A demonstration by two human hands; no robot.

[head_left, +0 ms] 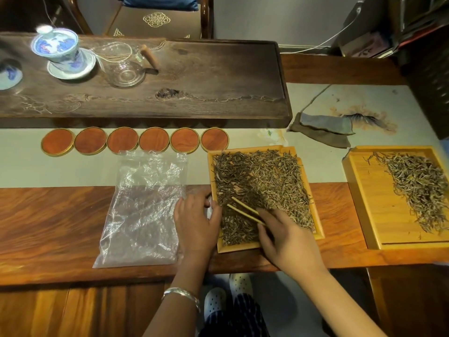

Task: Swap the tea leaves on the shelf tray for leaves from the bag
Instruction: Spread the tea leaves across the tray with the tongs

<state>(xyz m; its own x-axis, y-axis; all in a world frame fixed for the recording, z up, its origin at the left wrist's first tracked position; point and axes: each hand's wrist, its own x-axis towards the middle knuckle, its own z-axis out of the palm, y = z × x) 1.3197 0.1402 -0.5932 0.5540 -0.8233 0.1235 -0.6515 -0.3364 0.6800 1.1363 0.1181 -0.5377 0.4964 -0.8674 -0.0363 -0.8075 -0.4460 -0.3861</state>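
The near tray [320, 233], heaped with tea leaves [262, 181], sat just right of the plastic bag [145, 207], which looked empty. The right hand [286, 242] pinched bamboo tongs [245, 211] over the leaves; the left hand [196, 222], fingers curled, steadied the tray's left rim. Judged step: spreading the leaves (evenly, next). A second tray [359, 203] lay well right.
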